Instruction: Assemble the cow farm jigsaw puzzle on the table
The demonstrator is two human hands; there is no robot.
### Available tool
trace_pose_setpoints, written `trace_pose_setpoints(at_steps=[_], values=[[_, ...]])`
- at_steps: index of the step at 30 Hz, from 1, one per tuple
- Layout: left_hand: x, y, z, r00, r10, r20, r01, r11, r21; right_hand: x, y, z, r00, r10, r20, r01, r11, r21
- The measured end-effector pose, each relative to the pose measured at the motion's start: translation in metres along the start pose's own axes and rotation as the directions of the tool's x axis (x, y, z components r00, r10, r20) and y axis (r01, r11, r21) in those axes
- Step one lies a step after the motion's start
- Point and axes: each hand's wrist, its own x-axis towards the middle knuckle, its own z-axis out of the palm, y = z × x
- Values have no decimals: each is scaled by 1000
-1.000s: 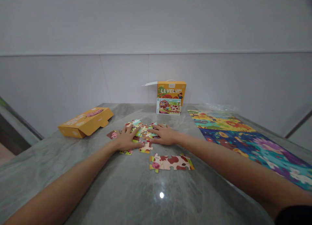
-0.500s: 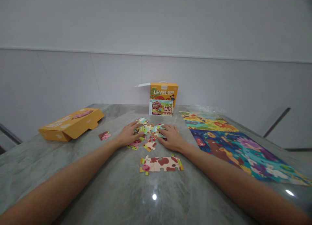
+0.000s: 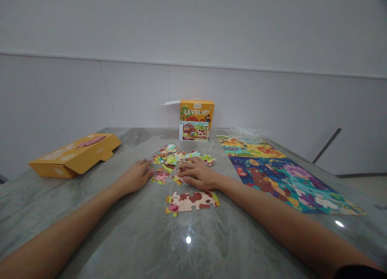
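Note:
My left hand point(image 3: 136, 176) rests on the table left of a heap of jigsaw pieces point(image 3: 171, 159), fingers loosely stretched with the tips beside a pink pig piece point(image 3: 160, 177). Whether anything lies under its palm is hidden. Lying over the heap's near right side, my right hand point(image 3: 198, 173) has its fingers spread. They partly cover a cream and brown cow piece point(image 3: 177, 180). Closer to me is a joined strip of pieces point(image 3: 193, 201) showing a spotted cow with its head at the left end.
A yellow "LEVEL UP!" box point(image 3: 197, 109) stands at the back, a farm picture card point(image 3: 194, 131) leaning on it. An open yellow box point(image 3: 75, 154) lies at left. Two assembled puzzles point(image 3: 254, 146), point(image 3: 281, 182) lie at right, with clear plastic point(image 3: 248, 131) behind them.
My left hand has drawn off the heap to the left and towards me. My right hand has come nearer, onto the cow piece. The loose piece at left is out of sight. The view has shifted slightly.

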Motion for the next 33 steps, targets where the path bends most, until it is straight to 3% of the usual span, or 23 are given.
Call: trace_pose_setpoints(at_steps=[3,6,9,14,20,26,33], values=[[-4,27,-2,969,246,3,-244,964,-104,-2,3,2,999,24,-24,-24,1000,9],[-6,37,-5,926,366,90,-355,927,-121,-3,2,3,999,31,-23,-30,999,10],[-2,32,-1,911,401,101,-380,908,-173,-2,1,3,1000,6,-25,-5,999,33],[8,18,9,904,426,-9,-422,892,-163,0,1,2,998,-6,-70,9,999,47],[-5,36,-4,837,537,-107,-543,838,-46,1,-2,-2,997,21,-73,-17,998,53],[-16,58,-10,795,605,-45,-607,794,-36,-1,3,2,987,36,-154,-16,992,128],[-17,56,-4,776,631,-16,-630,773,-72,-2,3,4,968,-9,-251,35,994,100]])
